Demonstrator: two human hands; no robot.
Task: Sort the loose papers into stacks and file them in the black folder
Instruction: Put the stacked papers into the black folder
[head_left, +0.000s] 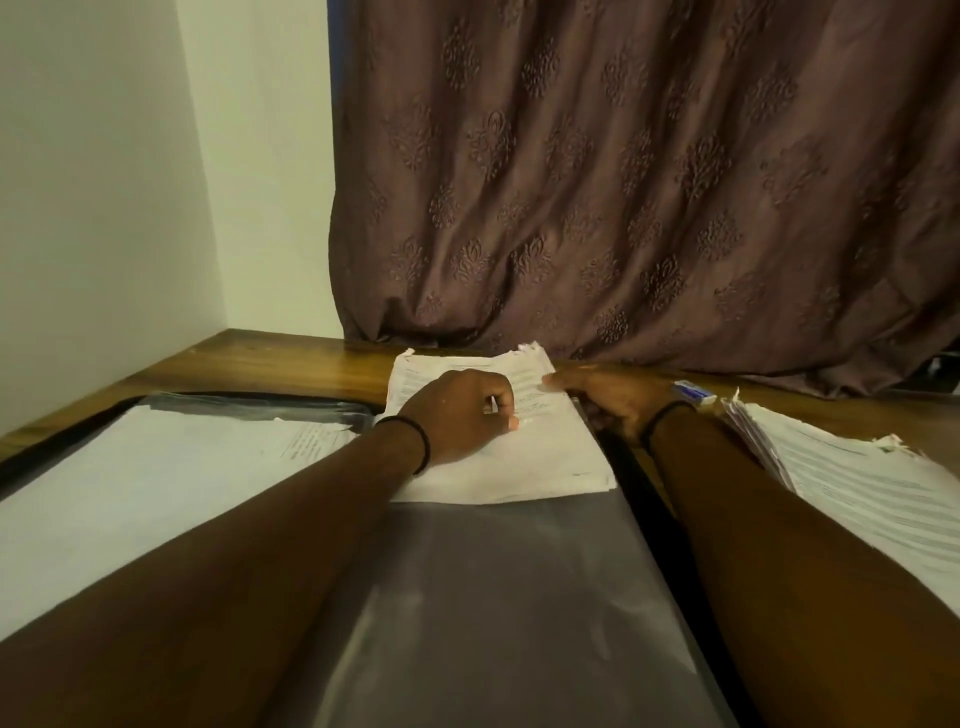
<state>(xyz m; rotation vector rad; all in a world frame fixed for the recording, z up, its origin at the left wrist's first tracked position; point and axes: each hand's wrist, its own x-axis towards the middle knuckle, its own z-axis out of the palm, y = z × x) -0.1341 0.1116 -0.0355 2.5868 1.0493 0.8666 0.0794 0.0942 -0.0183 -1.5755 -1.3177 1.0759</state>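
Filing looks partly done. The black folder (631, 467) lies open on the table (291, 364), with sheets (156, 478) already on its leaf at 9 o'clock. A stack (545, 457) sits at 12 o'clock on the clear sleeve, seemingly not yet slid in. The left hand (462, 415) rests on it with fingers curled – whether they pinch a sheet I cannot tell. The right hand (613, 400) lays a straight finger against the stack's right edge. A further pile (857, 483) waits outside at 3 o'clock – probably still to file.
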